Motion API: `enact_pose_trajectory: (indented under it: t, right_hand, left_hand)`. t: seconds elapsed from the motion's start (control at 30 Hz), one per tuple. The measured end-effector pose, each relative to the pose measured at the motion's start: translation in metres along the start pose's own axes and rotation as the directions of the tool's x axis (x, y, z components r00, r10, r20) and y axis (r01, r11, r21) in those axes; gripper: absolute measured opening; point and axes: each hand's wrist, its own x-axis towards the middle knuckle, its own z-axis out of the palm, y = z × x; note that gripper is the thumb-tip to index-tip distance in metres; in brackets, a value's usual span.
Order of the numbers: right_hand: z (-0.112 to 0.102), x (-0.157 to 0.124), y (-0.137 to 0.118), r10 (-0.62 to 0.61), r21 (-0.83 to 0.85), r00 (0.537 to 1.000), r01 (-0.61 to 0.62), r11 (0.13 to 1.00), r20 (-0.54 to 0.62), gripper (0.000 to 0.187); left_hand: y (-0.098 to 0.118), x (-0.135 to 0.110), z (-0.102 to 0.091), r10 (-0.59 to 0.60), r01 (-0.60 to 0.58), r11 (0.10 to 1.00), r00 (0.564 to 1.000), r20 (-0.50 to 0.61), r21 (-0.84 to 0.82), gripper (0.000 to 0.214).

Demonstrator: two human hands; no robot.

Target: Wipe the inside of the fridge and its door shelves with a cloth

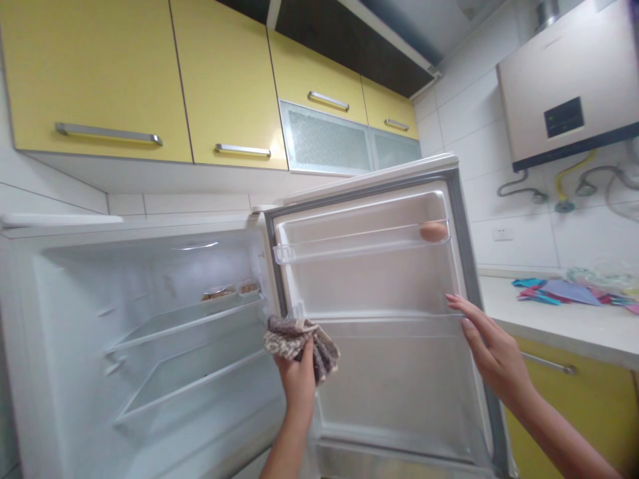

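Observation:
My left hand (298, 379) is closed round a bunched brown-and-cream patterned cloth (302, 342). The cloth is by the hinge-side end of the middle door shelf (379, 327); whether it touches the shelf I cannot tell. My right hand (494, 349) has its fingers stretched out at the other end of that clear shelf, near the gasket edge of the fridge door (394, 392). The door stands wide open. Higher up, a brown egg (433, 231) sits at the right end of the top door shelf (349, 246).
Inside the fridge, packed food (219, 293) stands on the upper glass shelf (174, 326), above a second glass shelf (190, 379). Yellow cupboards (224, 80) hang overhead. At right, colourful cloths (564, 291) lie on the white counter (499, 293), below a wall-mounted water heater (529, 86).

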Motion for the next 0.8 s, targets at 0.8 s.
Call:
enact_pose_trajectory:
  t: [0.8]
  right_hand:
    - [-0.006,0.001,0.003,-0.002,-0.002,1.000,0.002,1.000,0.020,0.036]
  left_hand:
    - [0.008,-0.063,0.065,-0.545,0.632,0.681,0.775,0.320,-0.370,0.012]
